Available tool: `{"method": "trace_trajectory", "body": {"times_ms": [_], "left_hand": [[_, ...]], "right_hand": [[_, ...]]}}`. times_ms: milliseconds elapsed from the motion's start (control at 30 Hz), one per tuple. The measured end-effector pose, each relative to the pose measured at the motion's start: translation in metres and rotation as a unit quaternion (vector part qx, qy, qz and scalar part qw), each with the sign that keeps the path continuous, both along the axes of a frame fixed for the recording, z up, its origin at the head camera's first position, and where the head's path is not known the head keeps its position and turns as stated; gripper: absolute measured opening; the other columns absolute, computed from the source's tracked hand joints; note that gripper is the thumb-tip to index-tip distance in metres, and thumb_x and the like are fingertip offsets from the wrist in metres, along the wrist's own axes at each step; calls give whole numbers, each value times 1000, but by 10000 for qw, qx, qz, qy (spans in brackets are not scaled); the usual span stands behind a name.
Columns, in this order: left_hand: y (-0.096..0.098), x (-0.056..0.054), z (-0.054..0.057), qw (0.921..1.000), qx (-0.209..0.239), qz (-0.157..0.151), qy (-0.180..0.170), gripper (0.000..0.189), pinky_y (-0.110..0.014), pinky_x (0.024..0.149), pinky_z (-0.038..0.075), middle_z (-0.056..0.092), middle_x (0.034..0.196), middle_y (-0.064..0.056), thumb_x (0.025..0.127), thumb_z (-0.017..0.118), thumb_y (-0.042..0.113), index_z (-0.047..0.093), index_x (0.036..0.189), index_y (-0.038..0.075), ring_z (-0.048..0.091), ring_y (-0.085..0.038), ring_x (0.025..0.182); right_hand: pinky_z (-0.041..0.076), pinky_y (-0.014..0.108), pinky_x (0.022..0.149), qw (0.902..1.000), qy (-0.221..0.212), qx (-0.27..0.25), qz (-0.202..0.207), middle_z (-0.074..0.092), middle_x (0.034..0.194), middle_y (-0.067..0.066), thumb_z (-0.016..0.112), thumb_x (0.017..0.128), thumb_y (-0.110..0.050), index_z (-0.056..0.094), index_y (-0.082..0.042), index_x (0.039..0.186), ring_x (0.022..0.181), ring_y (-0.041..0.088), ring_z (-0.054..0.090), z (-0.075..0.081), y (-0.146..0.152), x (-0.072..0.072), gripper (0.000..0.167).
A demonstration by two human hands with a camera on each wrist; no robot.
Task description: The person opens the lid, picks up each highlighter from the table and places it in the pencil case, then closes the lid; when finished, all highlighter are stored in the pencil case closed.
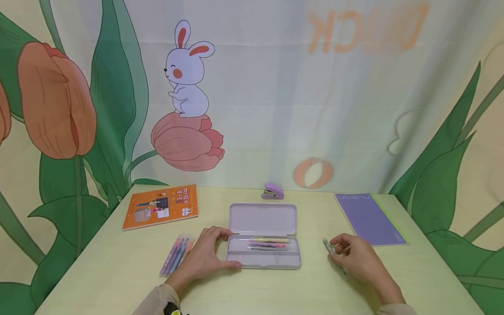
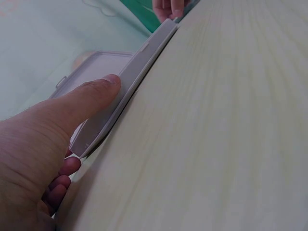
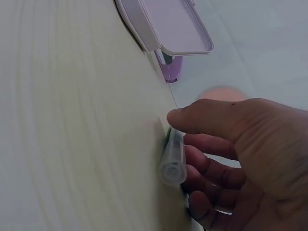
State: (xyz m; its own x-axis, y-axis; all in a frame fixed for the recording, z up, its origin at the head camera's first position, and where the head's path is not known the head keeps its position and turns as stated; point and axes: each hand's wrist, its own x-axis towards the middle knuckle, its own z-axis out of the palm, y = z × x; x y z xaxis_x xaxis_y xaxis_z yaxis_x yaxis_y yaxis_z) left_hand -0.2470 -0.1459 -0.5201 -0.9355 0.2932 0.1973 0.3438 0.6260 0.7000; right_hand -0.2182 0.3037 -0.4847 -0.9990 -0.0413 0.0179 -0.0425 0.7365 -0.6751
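Right hand (image 1: 356, 259) pinches a pen (image 3: 173, 156) between thumb and fingers, right of opened pencil case (image 1: 253, 260) at table (image 1: 283, 291) centre; left hand (image 1: 202, 256), thumb and fingers spread, grips case's left end. Stapler (image 1: 274, 191) near back edge.

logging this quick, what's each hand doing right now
Left hand: gripping the open pencil case at its left end.
Right hand: holding a pen between thumb and fingers.

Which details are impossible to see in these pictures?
Pen in the right hand, right wrist view: far end hidden behind the thumb.
Pencil case interior, left wrist view: hidden by its front wall.
Purple notebook, head view: corner lettering too small.
Right sleeve, head view: cut by bottom edge.
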Motion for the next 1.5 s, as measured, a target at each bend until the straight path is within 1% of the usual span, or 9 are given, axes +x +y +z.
{"method": "trace_trajectory", "body": {"times_ms": [100,200,400,633,833,1000,1100,1267,1500], "left_hand": [[1,-1,0,10000,12,-1,13,92,-54,120,46,66,128,8,65,104,66,67,137,22,54,-19,131],[1,-1,-1,10000,-3,-1,22,92,-54,120,46,66,128,8,65,103,67,67,137,22,54,-19,131],[0,0,-1,10000,-64,-8,-11,93,-53,121,46,66,129,7,65,103,67,67,137,21,54,-19,131],[1,-1,-1,10000,-37,-8,8,93,-53,121,46,66,129,8,65,103,67,67,137,21,54,-19,131],[1,-1,-1,10000,-58,-32,22,93,-53,121,46,66,128,8,65,104,66,67,137,21,54,-19,131],[1,-1,-2,10000,-57,-21,47,93,-53,120,46,66,128,9,65,103,66,67,137,21,55,-19,130],[0,-1,-1,10000,-52,-28,30,93,-52,120,46,66,128,9,65,104,66,67,137,21,55,-18,130],[-1,-1,-1,10000,-61,-51,51,92,-52,119,47,66,128,8,65,103,66,67,137,21,55,-18,129],[0,-1,-1,10000,-13,-14,-3,92,-53,120,46,66,129,8,65,103,66,67,137,21,54,-19,130]], "right_hand": [[55,28,68,10000,-32,22,56,70,96,1,92,90,-11,78,-7,113,89,18,65,-1,1,0,27],[54,27,70,9998,30,72,186,70,94,0,90,90,-7,79,-8,110,88,17,64,-1,2,1,22],[54,27,73,9992,142,107,351,71,93,-2,85,91,-2,79,-9,108,86,16,65,0,1,3,19],[53,26,70,9988,337,136,313,72,93,-2,83,93,-1,80,-10,111,84,15,64,2,0,3,20],[52,26,67,9968,744,147,246,71,93,-2,81,94,0,81,-14,114,83,14,65,6,-3,3,25],[54,27,69,9921,1205,38,343,72,93,-4,83,94,0,82,-18,114,85,13,68,10,-8,-1,27],[56,28,72,9880,1473,42,451,72,93,-6,84,93,0,83,-20,114,85,13,69,13,-15,-5,29],[58,28,73,9828,1736,-49,632,72,92,-7,85,92,1,84,-21,113,84,12,70,20,-33,-12,31],[57,28,73,9784,1784,-375,977,71,91,-7,84,91,5,84,-17,112,85,14,68,27,-68,-22,30]]}}
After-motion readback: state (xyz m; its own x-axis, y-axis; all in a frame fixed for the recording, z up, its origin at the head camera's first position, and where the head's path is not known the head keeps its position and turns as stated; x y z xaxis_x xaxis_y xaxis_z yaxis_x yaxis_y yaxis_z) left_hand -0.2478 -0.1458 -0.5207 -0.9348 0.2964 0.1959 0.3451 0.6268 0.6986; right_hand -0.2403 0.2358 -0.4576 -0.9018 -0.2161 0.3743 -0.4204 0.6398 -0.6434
